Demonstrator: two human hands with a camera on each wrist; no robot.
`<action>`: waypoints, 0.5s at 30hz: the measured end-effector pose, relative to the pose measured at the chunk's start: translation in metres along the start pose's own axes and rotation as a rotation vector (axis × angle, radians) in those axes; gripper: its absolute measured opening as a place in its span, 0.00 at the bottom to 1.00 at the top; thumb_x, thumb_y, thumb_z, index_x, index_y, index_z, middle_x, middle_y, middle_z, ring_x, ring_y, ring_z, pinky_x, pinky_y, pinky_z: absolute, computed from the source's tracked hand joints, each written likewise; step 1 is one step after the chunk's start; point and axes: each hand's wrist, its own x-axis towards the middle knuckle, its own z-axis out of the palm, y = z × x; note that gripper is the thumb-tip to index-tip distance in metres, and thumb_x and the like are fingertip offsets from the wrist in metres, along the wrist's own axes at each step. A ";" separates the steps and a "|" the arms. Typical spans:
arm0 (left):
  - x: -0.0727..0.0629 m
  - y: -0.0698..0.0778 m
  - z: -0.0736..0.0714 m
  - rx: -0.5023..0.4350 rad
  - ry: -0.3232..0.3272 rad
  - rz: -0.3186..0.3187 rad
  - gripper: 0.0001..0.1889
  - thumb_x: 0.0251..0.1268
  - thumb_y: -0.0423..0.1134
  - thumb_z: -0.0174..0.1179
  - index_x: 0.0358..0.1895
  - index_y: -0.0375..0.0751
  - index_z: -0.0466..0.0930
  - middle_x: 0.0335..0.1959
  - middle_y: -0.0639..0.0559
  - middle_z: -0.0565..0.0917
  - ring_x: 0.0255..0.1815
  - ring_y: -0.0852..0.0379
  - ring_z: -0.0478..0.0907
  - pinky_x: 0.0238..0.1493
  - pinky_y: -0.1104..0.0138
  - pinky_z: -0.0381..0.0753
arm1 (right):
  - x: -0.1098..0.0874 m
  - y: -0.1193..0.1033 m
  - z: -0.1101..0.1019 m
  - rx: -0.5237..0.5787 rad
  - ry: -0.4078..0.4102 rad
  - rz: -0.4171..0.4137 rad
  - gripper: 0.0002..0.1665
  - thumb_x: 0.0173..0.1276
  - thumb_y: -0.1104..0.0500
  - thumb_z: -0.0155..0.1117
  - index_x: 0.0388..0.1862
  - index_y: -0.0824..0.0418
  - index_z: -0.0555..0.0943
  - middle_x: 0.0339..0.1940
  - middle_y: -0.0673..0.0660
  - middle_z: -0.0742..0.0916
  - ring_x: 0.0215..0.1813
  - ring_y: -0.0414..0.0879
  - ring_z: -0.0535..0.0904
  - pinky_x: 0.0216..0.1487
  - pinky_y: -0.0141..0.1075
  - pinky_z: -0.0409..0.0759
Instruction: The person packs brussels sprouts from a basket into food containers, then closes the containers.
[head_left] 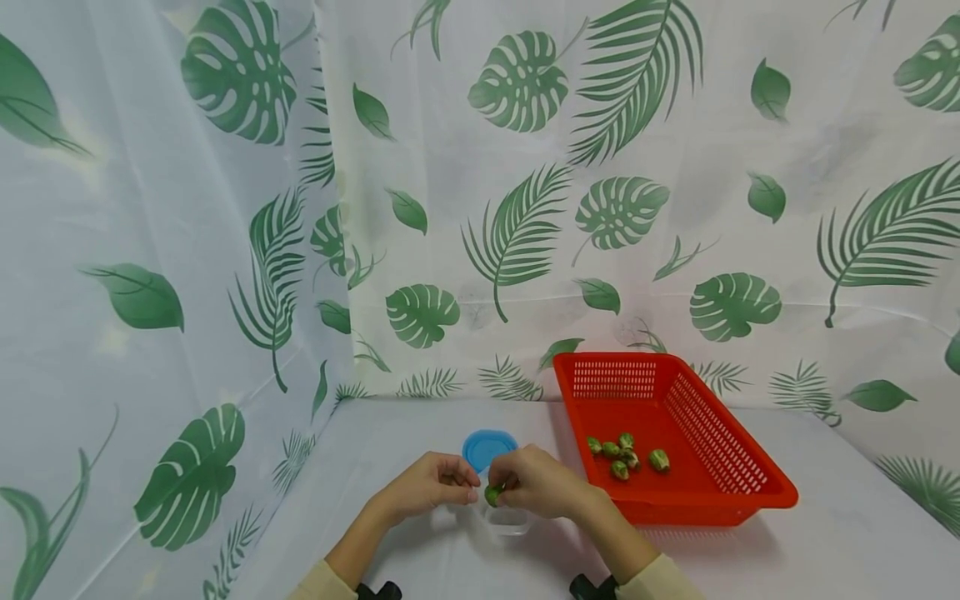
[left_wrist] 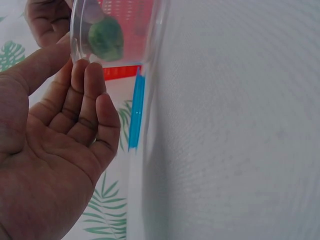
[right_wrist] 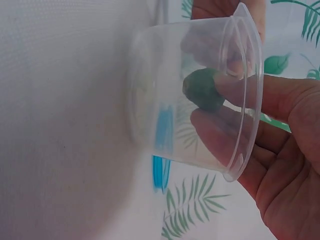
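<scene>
A clear plastic tub [right_wrist: 200,155] stands upright on the white tabletop. Inside it, a Brussels sprout [right_wrist: 202,90] is pinched between the thumb and fingers of my right hand [head_left: 542,483], which reaches in over the rim. At the tub's left side is my left hand [head_left: 433,485], its fingers loosely bent and their tips by the outer wall near the rim; whether they press on it is unclear. Just behind the tub lies a round blue lid [head_left: 489,448]. Several more Brussels sprouts [head_left: 619,472] lie in a red plastic basket [head_left: 716,442] to the right.
Slotted walls surround the big red basket, which sits close to my right forearm. White cloth with green leaf prints [head_left: 420,317] hangs behind the table and along its left side.
</scene>
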 end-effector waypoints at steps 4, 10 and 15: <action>0.000 0.000 0.000 0.004 0.000 -0.004 0.14 0.67 0.39 0.71 0.49 0.32 0.86 0.36 0.56 0.86 0.38 0.61 0.79 0.40 0.70 0.77 | 0.001 -0.002 0.002 -0.024 -0.002 0.019 0.06 0.66 0.65 0.74 0.39 0.57 0.86 0.34 0.46 0.90 0.34 0.33 0.83 0.41 0.26 0.83; 0.000 0.000 0.001 0.007 0.004 -0.002 0.11 0.68 0.38 0.70 0.48 0.36 0.86 0.37 0.56 0.86 0.39 0.59 0.78 0.39 0.70 0.77 | 0.001 -0.002 0.005 -0.033 -0.009 0.061 0.04 0.66 0.63 0.75 0.38 0.57 0.88 0.32 0.43 0.89 0.33 0.33 0.83 0.41 0.25 0.83; 0.000 0.000 0.000 0.009 0.003 -0.003 0.10 0.68 0.38 0.70 0.47 0.38 0.87 0.37 0.56 0.86 0.39 0.59 0.78 0.40 0.70 0.77 | 0.003 -0.001 0.007 -0.063 -0.008 0.069 0.03 0.66 0.62 0.76 0.37 0.57 0.89 0.31 0.42 0.89 0.33 0.32 0.83 0.41 0.24 0.82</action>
